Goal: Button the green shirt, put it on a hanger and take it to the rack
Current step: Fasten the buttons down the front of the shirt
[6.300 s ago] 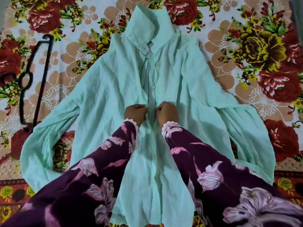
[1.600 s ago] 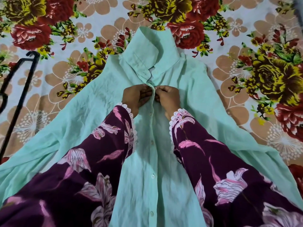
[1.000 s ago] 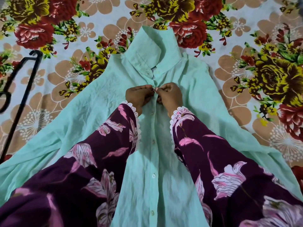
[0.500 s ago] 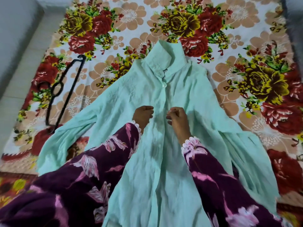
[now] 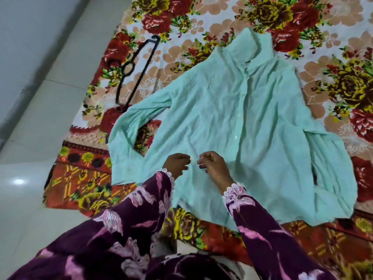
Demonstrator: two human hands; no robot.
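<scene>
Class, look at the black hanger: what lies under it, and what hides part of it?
The black hanger lies on the floral blanket. Its lower end disappears beneath the green shirt sleeve, so that part cannot be seen.

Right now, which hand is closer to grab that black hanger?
Probably the left hand. The black hanger lies on the blanket off to the left of the green shirt; the right hand would have to cross over.

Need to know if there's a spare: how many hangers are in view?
1. A black hanger lies on the floral blanket, beside the green shirt, near its sleeve. Others may be outside the frame.
</scene>
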